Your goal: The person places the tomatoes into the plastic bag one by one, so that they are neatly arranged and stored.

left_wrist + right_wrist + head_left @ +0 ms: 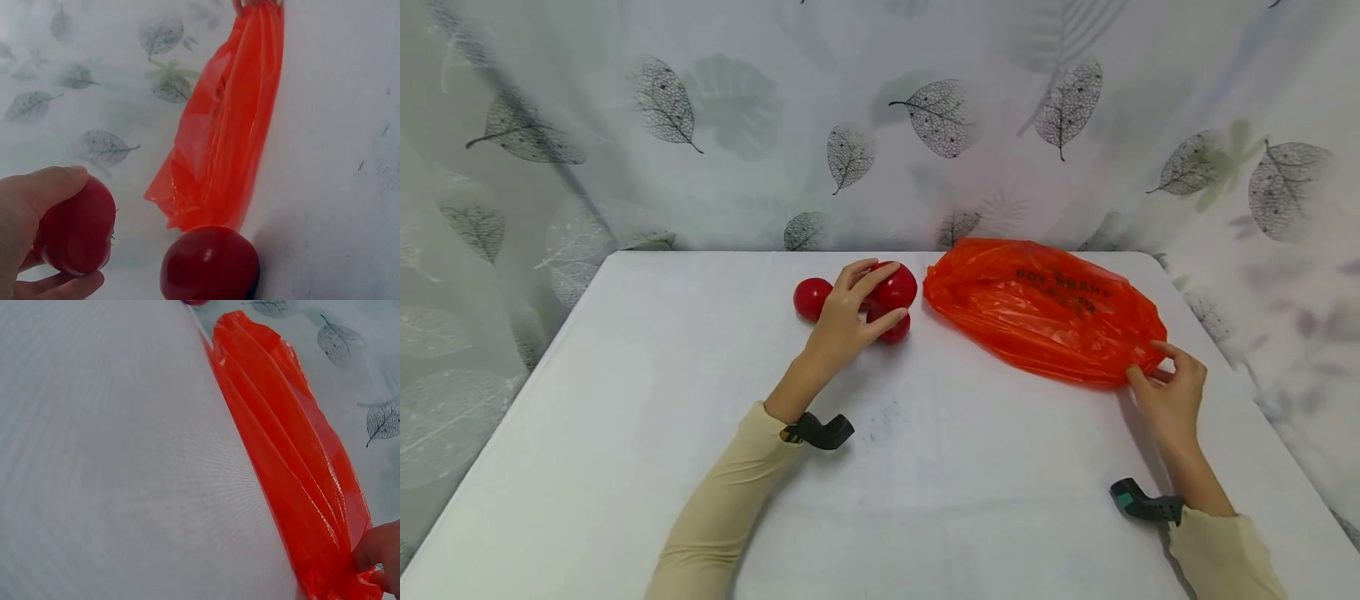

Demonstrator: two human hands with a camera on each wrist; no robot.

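Gripping one red fruit (897, 286) in the left hand (841, 323), just beside two other red fruits (812, 299) on the white table (970, 467); pinching the right end of an orange-red plastic bag (1045, 312) with the right hand (1176, 398); cannot tell the bag's contents.

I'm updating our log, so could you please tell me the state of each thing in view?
Table: lightly smudged
Red bag: crumpled, opening unclear
Right hand: pinching the bag's end
Red fruit: held
Left hand: gripping that fruit
Two other fruits: resting on the table
Wristbands: worn
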